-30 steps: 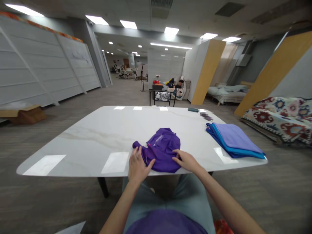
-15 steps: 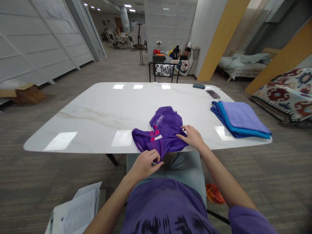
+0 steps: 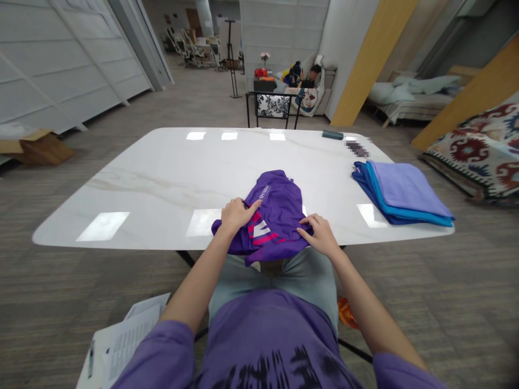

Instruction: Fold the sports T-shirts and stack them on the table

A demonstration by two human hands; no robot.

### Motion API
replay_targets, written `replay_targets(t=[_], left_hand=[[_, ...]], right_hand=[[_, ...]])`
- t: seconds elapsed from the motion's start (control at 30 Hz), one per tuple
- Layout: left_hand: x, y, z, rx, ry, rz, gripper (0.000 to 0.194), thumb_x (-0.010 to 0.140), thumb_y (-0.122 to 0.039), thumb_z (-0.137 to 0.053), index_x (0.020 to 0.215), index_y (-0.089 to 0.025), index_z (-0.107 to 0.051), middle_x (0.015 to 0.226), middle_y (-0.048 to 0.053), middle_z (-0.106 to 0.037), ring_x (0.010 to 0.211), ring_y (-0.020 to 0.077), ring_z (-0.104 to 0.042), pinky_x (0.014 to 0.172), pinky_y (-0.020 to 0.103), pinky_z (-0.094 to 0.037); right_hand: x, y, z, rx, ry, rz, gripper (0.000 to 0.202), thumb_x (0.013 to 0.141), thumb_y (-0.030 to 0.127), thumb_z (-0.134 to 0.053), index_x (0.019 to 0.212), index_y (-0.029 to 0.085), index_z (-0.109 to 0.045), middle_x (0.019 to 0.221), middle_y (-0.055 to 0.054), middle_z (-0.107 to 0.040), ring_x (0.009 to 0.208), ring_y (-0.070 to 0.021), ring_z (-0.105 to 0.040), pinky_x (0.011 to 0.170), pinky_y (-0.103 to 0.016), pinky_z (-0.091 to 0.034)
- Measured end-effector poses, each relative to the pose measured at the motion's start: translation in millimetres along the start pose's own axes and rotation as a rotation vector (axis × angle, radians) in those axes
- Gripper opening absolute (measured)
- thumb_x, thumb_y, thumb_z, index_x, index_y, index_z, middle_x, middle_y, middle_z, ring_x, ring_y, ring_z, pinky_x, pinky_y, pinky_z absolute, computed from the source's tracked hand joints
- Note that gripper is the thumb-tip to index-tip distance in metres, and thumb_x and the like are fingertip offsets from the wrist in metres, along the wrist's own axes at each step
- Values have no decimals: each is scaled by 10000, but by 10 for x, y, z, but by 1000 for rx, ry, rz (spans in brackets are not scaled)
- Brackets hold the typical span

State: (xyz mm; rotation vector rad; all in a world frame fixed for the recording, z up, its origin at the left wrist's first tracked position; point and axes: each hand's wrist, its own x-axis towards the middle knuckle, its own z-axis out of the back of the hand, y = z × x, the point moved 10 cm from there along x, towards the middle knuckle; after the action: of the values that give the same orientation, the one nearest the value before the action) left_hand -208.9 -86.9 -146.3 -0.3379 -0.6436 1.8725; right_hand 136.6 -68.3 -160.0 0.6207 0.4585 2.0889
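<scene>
A person's left hand (image 3: 236, 214) and right hand (image 3: 322, 235) touch a rumpled purple printed garment (image 3: 284, 210) at the marble-patterned table's (image 3: 141, 178) near edge, their grip unclear, apparently arranging fabric, with further handling calling for light, even tension.

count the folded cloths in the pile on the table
3 visible, at the right of the table: a lavender cloth on top, a bright blue cloth under it, a dark blue cloth at the bottom. More may be hidden inside.
</scene>
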Motion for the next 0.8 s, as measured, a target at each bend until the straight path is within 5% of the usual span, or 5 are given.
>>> replay_targets(t=[0.17, 0.4, 0.53, 0.67, 0.8], left_hand=[[287, -343, -100, -304, 67, -138, 286, 1076, -492, -691, 1088, -209, -647, 993, 70, -757, 1008, 248, -694, 991, 394, -527], [-9, -1304, 909, -1155, 171, -338, 382, 1025, -549, -785, 1076, -224, -591, 932, -7, -697, 777, 118, -661, 745, 230, -572], [-517, -2002, 1257, -1150, 243, -492, 322, 1072, -494, -738, 1016, -213, -591, 869, -15, -669, 723, 99, -626, 699, 216, -556], [-1136, -2679, 1448, -934, 263, -834, 195, 1127, -392, -640, 1111, -202, -678, 1024, 47, -742, 909, 152, -704, 860, 290, -604], [-1449, -2847, 1833, -656, 81, -1133, 160, 1102, -272, -641, 1191, -216, -763, 1207, 81, -757, 1154, 213, -716, 1064, 375, -587]], right_hand=[[-18, -36, 26, 68, -65, 3, 421, 1069, 658, -627, 1253, 287, -704, 1195, -113, -763, 1141, -324, -703, 1056, -500, -550], [-12, 174, 205, 206, -145, 82, 493, 1020, 705, -698, 1264, 278, -699, 1081, -78, -743, 983, -298, -692, 979, -528, -559], [5, 949, 729, 441, -313, 187, 689, 955, 764, -750, 1433, 284, -624, 1182, -89, -729, 1026, -295, -702, 942, -507, -618], [238, 1767, 1162, 501, -231, 261, 672, 895, 639, -888, 1403, 253, -676, 1265, -105, -777, 1181, -344, -734, 1021, -517, -651], [503, 1897, 1725, 545, -353, 260, 396, 980, 580, -807, 1193, 250, -755, 1103, -54, -808, 1145, -319, -755, 983, -477, -680]])
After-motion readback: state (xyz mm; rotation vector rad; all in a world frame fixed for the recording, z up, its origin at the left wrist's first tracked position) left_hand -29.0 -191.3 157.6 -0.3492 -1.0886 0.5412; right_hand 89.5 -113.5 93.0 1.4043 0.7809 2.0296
